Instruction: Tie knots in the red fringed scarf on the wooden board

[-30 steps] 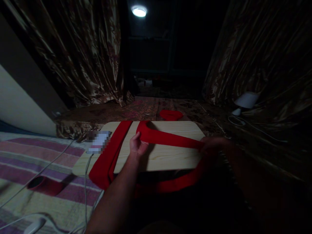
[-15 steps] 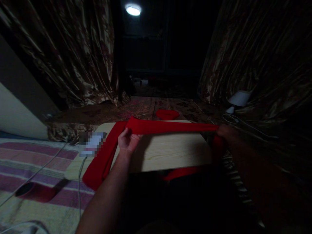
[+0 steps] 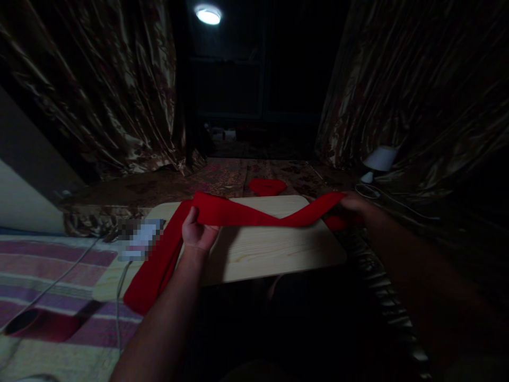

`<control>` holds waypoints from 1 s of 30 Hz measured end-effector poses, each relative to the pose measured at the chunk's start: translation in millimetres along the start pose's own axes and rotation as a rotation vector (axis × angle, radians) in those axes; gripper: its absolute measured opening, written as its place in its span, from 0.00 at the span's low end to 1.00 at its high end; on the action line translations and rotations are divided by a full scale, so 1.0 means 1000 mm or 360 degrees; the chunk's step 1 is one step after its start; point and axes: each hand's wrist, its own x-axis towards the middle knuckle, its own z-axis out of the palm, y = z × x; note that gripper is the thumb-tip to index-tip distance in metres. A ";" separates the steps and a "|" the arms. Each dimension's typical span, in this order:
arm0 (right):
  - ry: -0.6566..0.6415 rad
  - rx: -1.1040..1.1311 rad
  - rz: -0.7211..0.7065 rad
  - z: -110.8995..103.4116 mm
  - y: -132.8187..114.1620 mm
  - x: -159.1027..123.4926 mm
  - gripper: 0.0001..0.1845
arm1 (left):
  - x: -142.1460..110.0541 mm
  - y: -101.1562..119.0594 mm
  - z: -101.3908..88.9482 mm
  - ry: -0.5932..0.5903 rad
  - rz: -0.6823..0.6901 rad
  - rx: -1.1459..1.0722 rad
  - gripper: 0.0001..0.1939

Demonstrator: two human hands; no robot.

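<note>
A long strip of red cloth point(image 3: 254, 213) stretches between my hands above a pale wooden board point(image 3: 274, 249), sagging in the middle. My left hand point(image 3: 199, 232) grips the strip near the board's left side, thumb on top. More of the red cloth hangs in a folded length from there, down over the board's left edge. At the right, my right hand point(image 3: 358, 204) is closed on the strip's other part; its fingers are dim. Some red cloth also shows below that hand.
A heart-shaped red piece point(image 3: 267, 186) lies beyond the board on a patterned cover. A blurred-out device point(image 3: 142, 239) with a cable rests on the board's left. A red cylinder point(image 3: 43, 324) lies on the striped bedding. A small white lamp point(image 3: 379, 159) stands at the right.
The strip has gone from nearly taut to slack, dipping in the middle. My right hand has risen slightly and come a little left. The red cloth below the board's front edge no longer shows.
</note>
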 end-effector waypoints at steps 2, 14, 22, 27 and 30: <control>-0.0433 -0.0310 0.0042 0.021 -0.011 -0.010 0.02 | -0.001 -0.002 -0.002 0.0093 -0.0089 0.0022 0.23; -0.1486 0.0606 -0.0934 0.199 -0.137 -0.129 0.33 | -0.022 -0.056 -0.004 0.0042 -0.0490 -0.0012 0.25; -0.1888 -0.0027 -0.0541 0.178 -0.119 -0.116 0.12 | -0.011 -0.009 -0.021 0.0190 -0.0067 -0.0077 0.24; -0.1516 0.0044 -0.0156 0.147 -0.082 -0.068 0.08 | -0.001 0.017 -0.016 0.0016 0.0170 -0.0002 0.21; -0.1119 0.0231 0.0110 0.132 -0.062 -0.049 0.08 | 0.001 0.033 -0.008 -0.0021 0.0353 0.0039 0.17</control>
